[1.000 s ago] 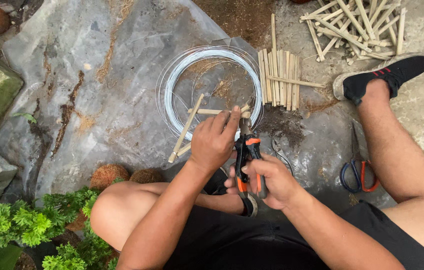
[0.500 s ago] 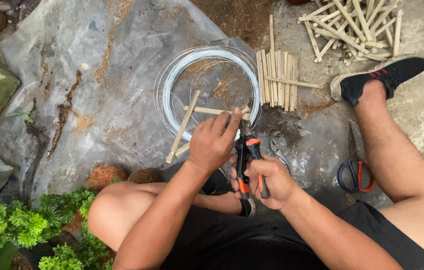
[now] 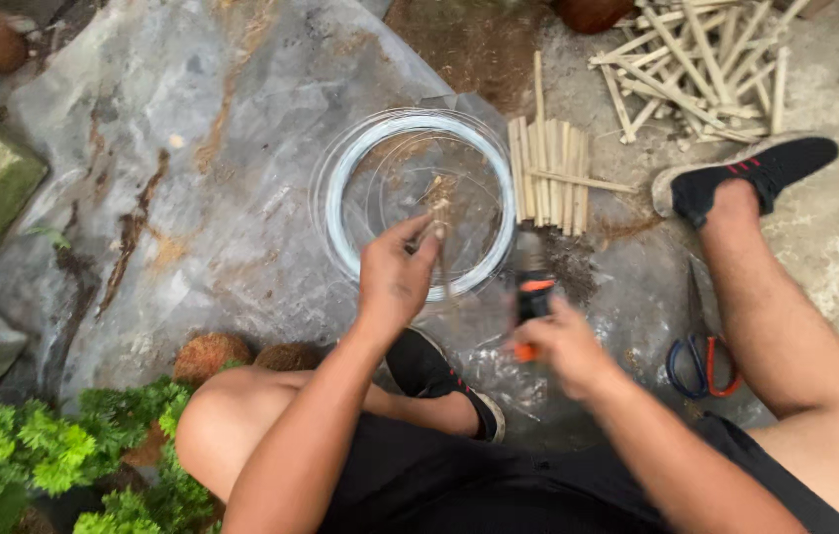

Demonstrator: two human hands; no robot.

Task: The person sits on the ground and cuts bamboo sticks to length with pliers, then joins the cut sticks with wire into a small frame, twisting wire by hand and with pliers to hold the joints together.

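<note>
Your left hand (image 3: 395, 282) pinches thin, light, stiff bamboo sticks (image 3: 436, 213) over the white wire coil (image 3: 419, 203), while at its 3 o'clock your right hand (image 3: 563, 346) grasps blurred orange-handled pliers (image 3: 533, 292); the sticks look brittle, so grip near the joint.

Wire coil (image 3: 419, 138): pale, glossy metal. Sticks (image 3: 548, 173): matt split wood. Pliers (image 3: 535, 297): orange-black plastic grips, blurred. Rock slab (image 3: 192, 178): rough grey stone, rust-streaked. Scissors (image 3: 701, 361): glossy plastic handles.
</note>
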